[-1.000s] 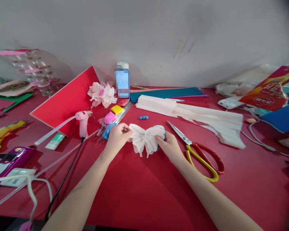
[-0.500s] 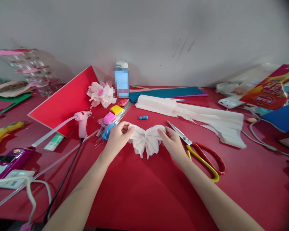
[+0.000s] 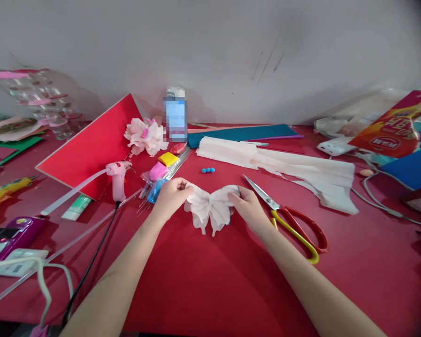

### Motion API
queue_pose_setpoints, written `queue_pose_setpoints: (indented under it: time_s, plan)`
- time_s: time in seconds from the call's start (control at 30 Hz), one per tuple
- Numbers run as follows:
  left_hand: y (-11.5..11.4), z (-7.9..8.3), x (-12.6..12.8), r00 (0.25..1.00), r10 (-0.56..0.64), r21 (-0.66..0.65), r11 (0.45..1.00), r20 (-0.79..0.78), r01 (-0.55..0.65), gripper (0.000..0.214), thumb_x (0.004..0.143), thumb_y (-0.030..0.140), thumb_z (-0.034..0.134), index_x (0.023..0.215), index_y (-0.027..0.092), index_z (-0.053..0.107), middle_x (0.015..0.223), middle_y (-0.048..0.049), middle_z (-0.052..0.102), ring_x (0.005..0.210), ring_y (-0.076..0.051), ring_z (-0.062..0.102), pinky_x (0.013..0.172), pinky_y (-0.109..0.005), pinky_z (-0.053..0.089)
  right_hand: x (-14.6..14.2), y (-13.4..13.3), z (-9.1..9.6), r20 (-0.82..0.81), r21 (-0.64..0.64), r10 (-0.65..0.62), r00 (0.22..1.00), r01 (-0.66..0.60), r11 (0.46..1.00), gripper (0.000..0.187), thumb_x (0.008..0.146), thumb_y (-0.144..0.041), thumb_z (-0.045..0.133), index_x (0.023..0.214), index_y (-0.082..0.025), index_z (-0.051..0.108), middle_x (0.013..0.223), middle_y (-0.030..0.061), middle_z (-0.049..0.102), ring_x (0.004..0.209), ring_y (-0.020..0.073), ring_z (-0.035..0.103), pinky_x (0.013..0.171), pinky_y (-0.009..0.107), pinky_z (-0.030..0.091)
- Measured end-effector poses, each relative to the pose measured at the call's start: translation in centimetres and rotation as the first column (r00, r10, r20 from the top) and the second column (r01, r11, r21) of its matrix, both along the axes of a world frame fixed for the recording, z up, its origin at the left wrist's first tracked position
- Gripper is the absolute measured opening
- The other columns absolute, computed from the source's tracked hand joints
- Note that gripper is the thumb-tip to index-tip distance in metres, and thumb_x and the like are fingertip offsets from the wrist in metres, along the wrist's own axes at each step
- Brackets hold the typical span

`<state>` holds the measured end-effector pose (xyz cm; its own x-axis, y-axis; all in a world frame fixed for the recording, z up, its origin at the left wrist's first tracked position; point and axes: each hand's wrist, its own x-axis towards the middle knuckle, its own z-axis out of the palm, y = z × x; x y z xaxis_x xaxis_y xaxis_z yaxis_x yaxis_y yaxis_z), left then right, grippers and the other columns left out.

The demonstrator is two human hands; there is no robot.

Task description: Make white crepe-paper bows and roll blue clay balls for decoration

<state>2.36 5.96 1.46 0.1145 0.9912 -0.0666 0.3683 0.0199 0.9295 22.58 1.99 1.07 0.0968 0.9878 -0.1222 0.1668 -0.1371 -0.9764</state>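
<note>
Crepe-paper bow shape (image 3: 210,208), pale pink-white and pleated, sits at the centre of the inspected area, between both hands and above the near half of the red tabletop (image 3: 210,285). It is pinched in at the middle, with two fanned lobes. Whether it touches the tabletop cannot be determined.

Left hand (image 3: 171,199): narrow pinching grip, fingers curled over the left lobe's outer part. Right hand (image 3: 248,206): likewise narrow, holding the right lobe's upper outer edge. Clock bearings below are taken from the bow, with 12 toward the wall.

At 3 o'clock, just beside the right hand, lie closed-looking scissors (image 3: 289,229) with red and yellow handles. At 1 to 2 o'clock lies a long pleated crepe-paper strip (image 3: 284,166) of the same pale colour. Three or four small blue beads (image 3: 208,170) sit at 12 o'clock, with a teal sheet (image 3: 240,134) beyond them.

Nearest the left hand, at 10 o'clock, are a blue packet (image 3: 154,192), pink clay (image 3: 157,171) and yellow clay (image 3: 168,159). Farther out at 10 o'clock are a pink glue gun (image 3: 118,178) loaded with a long glue stick (image 3: 73,189), a finished pink paper flower (image 3: 145,137), and a red board (image 3: 87,145) lying tilted.
</note>
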Motion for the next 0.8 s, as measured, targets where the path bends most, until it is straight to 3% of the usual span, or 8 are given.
queue_pose_setpoints:
  time_s: [0.3,0.4,0.47,0.53,0.6,0.7,0.8]
  plan:
    - [-0.8,0.3,-0.1,1.0,-0.019,-0.027,0.999,-0.004,0.019,0.013,0.07,0.03,0.057,0.065,0.018,0.054,0.059,0.0044,0.05,0.052,-0.01,0.046,0.048,-0.021,0.035,-0.1,-0.8,0.6,0.052,0.01,0.035,0.998,-0.035,0.999,0.01,0.072,-0.023,0.049,0.063,-0.02,0.047,0.052,-0.0036,0.05,0.046,0.0131,0.05,0.045,0.026,0.04]
    - [-1.1,1.1,-0.6,0.998,-0.055,-0.016,0.998,-0.024,0.055,0.02,0.074,0.037,0.057,0.066,0.019,0.055,0.062,0.0029,0.053,0.056,-0.011,0.048,0.049,-0.021,0.035,1.1,-1.0,1.4,0.209,0.059,0.089,0.974,-0.103,0.993,0.015,0.077,-0.033,0.053,0.07,-0.02,0.051,0.062,0.0,0.058,0.057,0.0161,0.056,0.053,0.028,0.044]
    - [-1.2,1.7,-0.9,0.997,-0.058,-0.04,0.998,-0.045,0.056,0.026,0.076,0.045,0.055,0.071,0.019,0.059,0.066,0.0008,0.057,0.06,-0.013,0.052,0.051,-0.022,0.038,2.6,-1.1,1.8,0.374,0.1,0.142,0.917,-0.192,0.976,0.023,0.078,-0.041,0.056,0.086,-0.02,0.056,0.081,0.0044,0.064,0.074,0.0199,0.06,0.064,0.031,0.047]
    - [-1.2,2.3,-1.0,0.998,-0.027,-0.041,0.999,-0.064,0.024,0.032,0.077,0.05,0.054,0.079,0.019,0.062,0.074,-0.0018,0.061,0.067,-0.016,0.056,0.054,-0.023,0.041,4.1,-1.4,1.8,0.515,0.055,0.28,0.81,-0.358,0.932,0.047,0.07,-0.045,0.066,0.11,-0.022,0.055,0.106,0.0084,0.063,0.093,0.0256,0.059,0.077,0.037,0.048]
    - [-1.4,2.7,-0.9,0.998,-0.006,0.015,1.0,-0.061,0.007,0.033,0.077,0.05,0.057,0.089,0.02,0.063,0.088,-0.004,0.064,0.078,-0.018,0.058,0.062,-0.024,0.045,4.9,-1.8,1.4,0.634,-0.032,0.353,0.688,-0.432,0.901,0.074,0.06,-0.045,0.074,0.125,-0.024,0.048,0.124,0.0116,0.055,0.112,0.0331,0.051,0.089,0.046,0.045]
    - [-1.5,2.7,-0.6,0.996,-0.073,0.081,0.994,-0.05,0.076,0.036,0.078,0.049,0.058,0.103,0.023,0.061,0.107,-0.0049,0.063,0.095,-0.02,0.058,0.075,-0.026,0.046,4.8,-2.2,0.4,0.738,-0.027,0.339,0.583,-0.477,0.879,0.065,0.066,-0.037,0.069,0.126,-0.023,0.048,0.134,0.0116,0.047,0.127,0.0337,0.037,0.1,0.049,0.037]
    - [-1.5,2.3,-0.6,0.992,-0.114,0.049,0.992,-0.051,0.117,0.038,0.085,0.052,0.046,0.106,0.024,0.061,0.112,-0.0048,0.063,0.107,-0.02,0.055,0.087,-0.028,0.043,3.9,-1.4,-0.4,0.791,0.045,0.273,0.547,-0.498,0.866,0.057,0.07,-0.032,0.063,0.124,-0.019,0.051,0.133,0.0125,0.047,0.126,0.0321,0.037,0.103,0.048,0.034]
